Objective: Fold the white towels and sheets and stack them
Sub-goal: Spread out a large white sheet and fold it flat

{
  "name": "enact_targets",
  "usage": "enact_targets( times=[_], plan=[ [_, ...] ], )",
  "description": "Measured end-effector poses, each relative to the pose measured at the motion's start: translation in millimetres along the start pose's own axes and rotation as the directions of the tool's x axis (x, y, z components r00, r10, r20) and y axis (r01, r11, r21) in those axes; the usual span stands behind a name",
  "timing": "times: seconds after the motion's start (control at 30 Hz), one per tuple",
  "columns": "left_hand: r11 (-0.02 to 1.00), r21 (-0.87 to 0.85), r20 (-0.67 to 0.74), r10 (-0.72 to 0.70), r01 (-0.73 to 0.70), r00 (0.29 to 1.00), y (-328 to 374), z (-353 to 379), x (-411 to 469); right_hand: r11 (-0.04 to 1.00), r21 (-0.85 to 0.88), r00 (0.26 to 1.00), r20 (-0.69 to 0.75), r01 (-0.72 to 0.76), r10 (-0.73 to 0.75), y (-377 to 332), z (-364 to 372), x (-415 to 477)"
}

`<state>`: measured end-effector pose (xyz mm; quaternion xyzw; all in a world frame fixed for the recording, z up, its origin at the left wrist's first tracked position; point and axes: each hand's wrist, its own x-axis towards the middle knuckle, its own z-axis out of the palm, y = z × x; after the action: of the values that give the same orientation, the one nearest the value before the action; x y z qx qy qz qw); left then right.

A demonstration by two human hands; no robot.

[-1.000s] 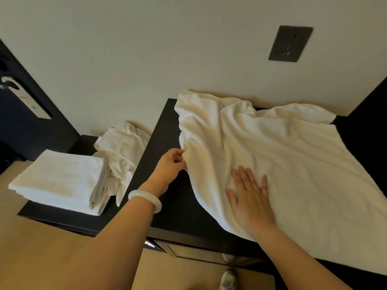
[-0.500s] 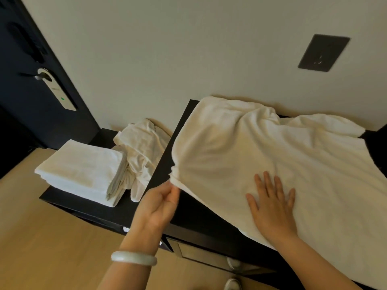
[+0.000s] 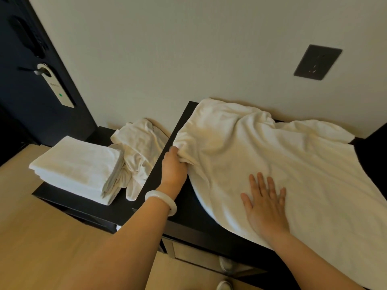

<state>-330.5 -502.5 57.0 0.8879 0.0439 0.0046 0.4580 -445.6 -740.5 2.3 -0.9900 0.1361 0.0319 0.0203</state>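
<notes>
Head view is showing my left grip (image 3: 174, 168) clutching the left edge of the big white sheet (image 3: 272, 155). The sheet is lying spread out on the dark worktop (image 3: 188, 212) by the wall. My right grip (image 3: 266, 208) is pressing flat on the sheet near its front edge, fingers straight. A folded white stack (image 3: 77, 166) is sitting on a lower table (image 3: 117, 208) to the left, touching a crumpled white cloth (image 3: 138, 147).
</notes>
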Motion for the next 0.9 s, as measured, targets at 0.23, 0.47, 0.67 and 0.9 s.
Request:
enact_targets(
  times=[0.23,0.47,0.67,0.9],
  plan=[
    [0.993,-0.101,-0.289,0.027,-0.059,0.957,-12,-77,-13,1.000,-0.006,1.000,0.001,0.000,0.000,3,2,2],
    [0.982,0.149,-0.012,-0.117,0.118,0.993,-92,-109,-25,1.000,0.011,1.000,0.018,-0.010,0.010,1,0,1],
    [0.978,0.035,0.021,-0.206,0.205,0.978,-115,-93,-42,1.000,0.006,1.000,0.017,-0.013,0.013,0,-2,0],
    [0.875,-0.398,0.304,-0.158,0.276,0.939,-137,-109,-56,1.000,0.007,1.000,0.017,-0.016,0.016,0,-1,1]
  ],
)
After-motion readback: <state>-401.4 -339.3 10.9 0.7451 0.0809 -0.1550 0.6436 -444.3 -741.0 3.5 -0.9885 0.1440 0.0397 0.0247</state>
